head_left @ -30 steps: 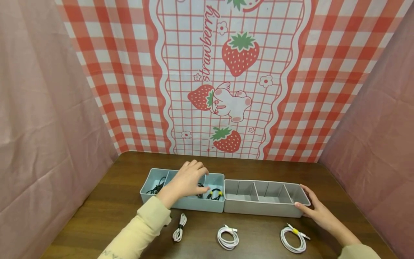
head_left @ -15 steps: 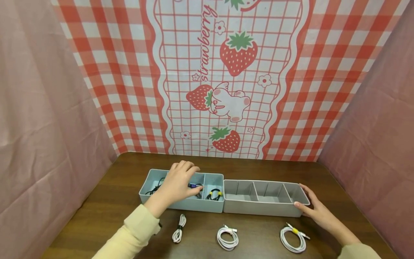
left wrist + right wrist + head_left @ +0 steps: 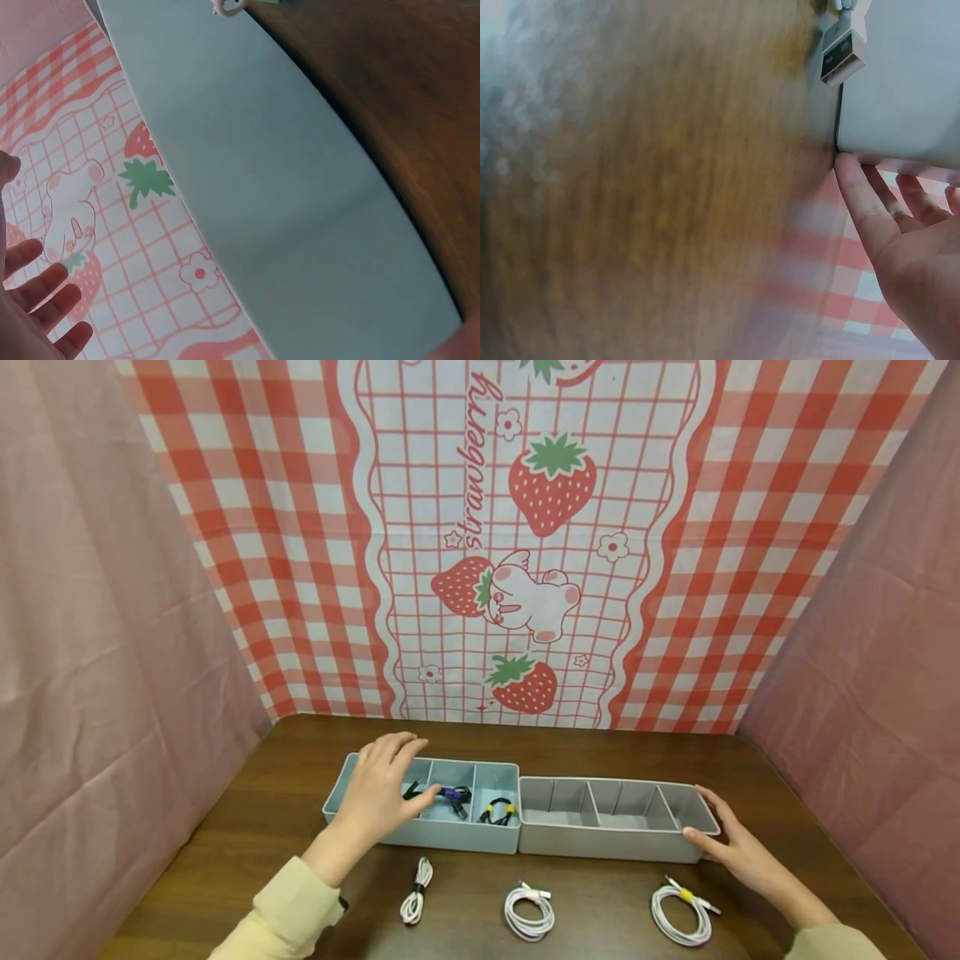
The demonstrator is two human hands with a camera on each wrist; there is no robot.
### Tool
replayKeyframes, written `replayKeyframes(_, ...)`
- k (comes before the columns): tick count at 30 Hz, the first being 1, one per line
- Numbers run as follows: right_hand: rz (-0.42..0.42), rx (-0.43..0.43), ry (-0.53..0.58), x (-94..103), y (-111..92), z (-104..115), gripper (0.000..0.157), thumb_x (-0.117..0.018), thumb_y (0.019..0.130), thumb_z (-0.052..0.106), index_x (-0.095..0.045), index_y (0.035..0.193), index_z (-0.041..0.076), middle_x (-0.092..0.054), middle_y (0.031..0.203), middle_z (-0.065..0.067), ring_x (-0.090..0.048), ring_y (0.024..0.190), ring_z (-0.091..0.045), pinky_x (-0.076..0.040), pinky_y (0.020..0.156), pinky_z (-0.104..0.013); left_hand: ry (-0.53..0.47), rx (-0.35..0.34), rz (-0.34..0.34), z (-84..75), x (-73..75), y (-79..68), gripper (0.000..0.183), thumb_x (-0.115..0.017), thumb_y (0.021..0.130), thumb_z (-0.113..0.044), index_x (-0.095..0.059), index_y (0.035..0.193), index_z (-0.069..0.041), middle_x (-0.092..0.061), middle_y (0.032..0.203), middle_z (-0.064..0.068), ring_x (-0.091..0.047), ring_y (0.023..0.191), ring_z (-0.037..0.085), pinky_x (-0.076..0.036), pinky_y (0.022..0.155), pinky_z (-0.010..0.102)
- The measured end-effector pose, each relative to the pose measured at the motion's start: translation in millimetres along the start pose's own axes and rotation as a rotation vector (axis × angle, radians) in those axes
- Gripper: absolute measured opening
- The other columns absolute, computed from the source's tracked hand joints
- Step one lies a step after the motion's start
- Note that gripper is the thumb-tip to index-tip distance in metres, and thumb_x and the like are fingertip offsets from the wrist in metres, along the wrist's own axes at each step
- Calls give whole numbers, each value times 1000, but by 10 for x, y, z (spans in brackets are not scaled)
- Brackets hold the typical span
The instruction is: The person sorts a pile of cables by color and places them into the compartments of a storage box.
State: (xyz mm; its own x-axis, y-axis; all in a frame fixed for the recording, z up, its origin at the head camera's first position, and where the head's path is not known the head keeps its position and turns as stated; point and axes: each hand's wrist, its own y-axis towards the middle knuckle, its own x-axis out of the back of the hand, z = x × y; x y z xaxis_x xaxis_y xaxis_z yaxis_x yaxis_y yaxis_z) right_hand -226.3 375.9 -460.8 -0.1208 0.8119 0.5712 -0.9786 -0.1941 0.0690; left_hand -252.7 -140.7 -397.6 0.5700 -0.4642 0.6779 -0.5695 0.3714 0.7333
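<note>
My left hand point(image 3: 375, 785) hovers over the left part of a blue divided storage box point(image 3: 450, 835), with its fingers spread and nothing held. In the left wrist view, the fingers point(image 3: 56, 307) stand apart from the box's long wall point(image 3: 247, 165). A dark cable with a blue tie point(image 3: 453, 793) lies in one compartment. A black cable with a yellow tie point(image 3: 498, 811) is in the rightmost one. My right hand point(image 3: 738, 852) grips the right end of a grey divided storage box point(image 3: 607, 843), thumb at the front corner, fingers at the end wall.
Three coiled white cables lie in front of the boxes: one with a black tie point(image 3: 417, 891), a round coil point(image 3: 528, 912), and one with a yellow tie point(image 3: 681, 912). Behind the wooden table point(image 3: 225, 868) hangs a checked strawberry cloth point(image 3: 315, 610).
My left hand has moved left along the blue box, uncovering the dark cable with the blue tie. The right hand stays at the grey box's end.
</note>
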Motion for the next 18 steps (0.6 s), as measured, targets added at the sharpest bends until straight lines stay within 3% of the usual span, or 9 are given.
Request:
replayKeyframes(12,-3,-15,-10,1,2,14,73,-53,97,16,-3,149,3,-20,139,-33,-37,118,-49,-54,73,-43,-35,148,7,169,81,-235,87,-80,69,-41,-42,141,-12,-41,142,16,-39,129,35,-31,100,57)
replayKeyframes(18,-1,-13,-7,0,-3,22,73,-53,97,16,-3,149,4,-20,139,-33,-36,118,-50,-54,73,-44,-71,279,81,266,113,-362,94,-79,72,-43,-29,149,-23,-31,150,13,-32,134,36,-28,101,60)
